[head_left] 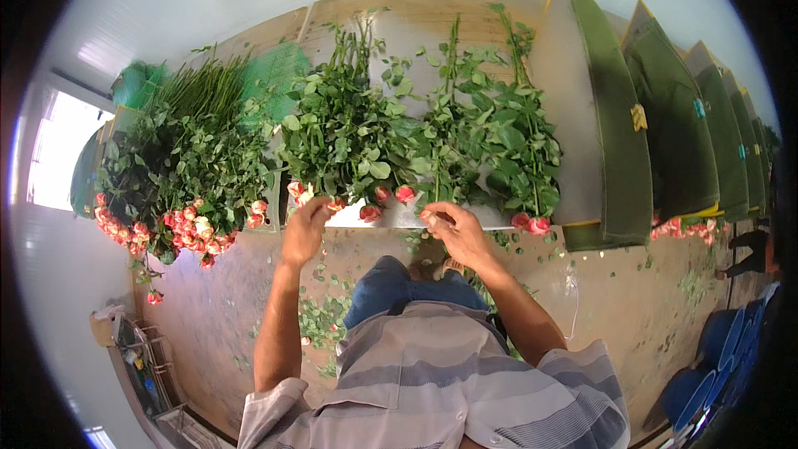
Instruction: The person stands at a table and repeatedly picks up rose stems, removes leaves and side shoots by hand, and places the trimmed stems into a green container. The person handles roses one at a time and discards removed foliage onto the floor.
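Cut roses with leafy stems point(349, 118) lie on the table before me, blooms toward me. My left hand point(307, 231) is at the table's near edge, fingers curled at a red and cream rose bloom point(336, 204); whether it grips the bloom is unclear. More blooms point(297, 189) lie just left of it. My right hand point(458, 232) is at the edge too, its thumb and fingertips together around a small pinkish piece point(426, 214), perhaps a petal or bloom. Between the hands sit red rose blooms point(370, 212). Farther right lie leafy rose stems point(530, 149) with two red blooms point(538, 225).
A big heap of roses point(193, 224) overhangs the table at left, near green netting point(274, 81). Upright dividers with green cloth point(614, 118) stand at right. Fallen leaves point(324, 318) litter the floor. Blue buckets point(689, 393) stand at lower right; a metal rack point(156, 362) at lower left.
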A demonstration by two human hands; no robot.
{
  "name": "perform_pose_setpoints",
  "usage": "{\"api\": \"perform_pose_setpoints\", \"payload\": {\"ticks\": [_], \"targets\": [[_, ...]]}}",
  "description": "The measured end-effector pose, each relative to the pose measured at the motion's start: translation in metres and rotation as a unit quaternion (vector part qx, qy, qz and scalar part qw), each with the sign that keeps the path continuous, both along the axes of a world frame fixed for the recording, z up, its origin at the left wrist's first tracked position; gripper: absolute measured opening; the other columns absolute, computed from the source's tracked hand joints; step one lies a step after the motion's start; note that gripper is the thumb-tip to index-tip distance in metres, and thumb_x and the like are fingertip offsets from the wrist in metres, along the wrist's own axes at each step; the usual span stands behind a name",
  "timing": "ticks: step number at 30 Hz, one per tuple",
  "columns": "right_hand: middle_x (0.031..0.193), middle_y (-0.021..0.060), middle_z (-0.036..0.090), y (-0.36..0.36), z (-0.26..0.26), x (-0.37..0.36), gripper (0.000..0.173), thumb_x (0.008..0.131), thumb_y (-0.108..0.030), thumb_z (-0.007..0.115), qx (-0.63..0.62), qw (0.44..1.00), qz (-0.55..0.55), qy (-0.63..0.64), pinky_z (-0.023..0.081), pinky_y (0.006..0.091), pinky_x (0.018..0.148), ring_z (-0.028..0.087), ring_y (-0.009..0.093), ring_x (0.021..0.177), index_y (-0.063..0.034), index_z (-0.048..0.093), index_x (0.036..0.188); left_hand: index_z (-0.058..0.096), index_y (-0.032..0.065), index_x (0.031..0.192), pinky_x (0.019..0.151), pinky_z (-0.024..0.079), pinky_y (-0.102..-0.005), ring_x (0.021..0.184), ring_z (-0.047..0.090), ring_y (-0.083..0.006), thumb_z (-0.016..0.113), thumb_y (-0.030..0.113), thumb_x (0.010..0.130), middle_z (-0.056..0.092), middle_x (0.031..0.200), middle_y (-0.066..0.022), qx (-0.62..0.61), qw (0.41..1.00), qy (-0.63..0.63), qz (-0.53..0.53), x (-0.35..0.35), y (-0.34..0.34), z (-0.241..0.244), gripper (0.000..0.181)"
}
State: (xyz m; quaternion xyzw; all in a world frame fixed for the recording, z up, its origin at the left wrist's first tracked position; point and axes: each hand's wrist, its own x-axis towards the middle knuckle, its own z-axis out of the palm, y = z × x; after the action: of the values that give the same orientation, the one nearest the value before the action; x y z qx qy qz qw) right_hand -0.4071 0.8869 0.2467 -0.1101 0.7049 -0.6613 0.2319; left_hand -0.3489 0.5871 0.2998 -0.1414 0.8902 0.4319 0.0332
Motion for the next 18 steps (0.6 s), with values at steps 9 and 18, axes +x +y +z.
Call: {"api": "perform_pose_setpoints", "payload": {"ticks": [9,18], "targets": [[0.117,0.0122,0.060,-0.141,-0.016,-0.110,0.028,0.096,-0.004,0.041,0.001,0.999,0.034,-0.001,0.049,0.0318,0.086,0.058,0.020,0.107,-0.0030,0.052,0.121,0.052,0.0010,0.108,0.074,0.050,-0.0435,0.084,0.063,-0.0370,0.047,0.010,0.087,0.067,0.086,-0.0188,-0.175,0.974,0.134,0.058,-0.133,-0.075,-0.040,0.023],[0.117,0.0274,0.056,-0.239,-0.102,-0.162,0.050,0.089,-0.031,0.055,0.202,0.979,-0.019,-0.016,0.043,0.0438,0.091,0.055,0.040,0.107,0.0055,0.049,0.122,0.040,0.0112,0.135,0.100,0.038,-0.0460,0.117,0.042,-0.0446,0.060,0.010,0.077,0.035,0.133,-0.0268,-0.231,0.971,-0.006,-0.066,-0.160,-0.070,-0.109,0.061]]}}
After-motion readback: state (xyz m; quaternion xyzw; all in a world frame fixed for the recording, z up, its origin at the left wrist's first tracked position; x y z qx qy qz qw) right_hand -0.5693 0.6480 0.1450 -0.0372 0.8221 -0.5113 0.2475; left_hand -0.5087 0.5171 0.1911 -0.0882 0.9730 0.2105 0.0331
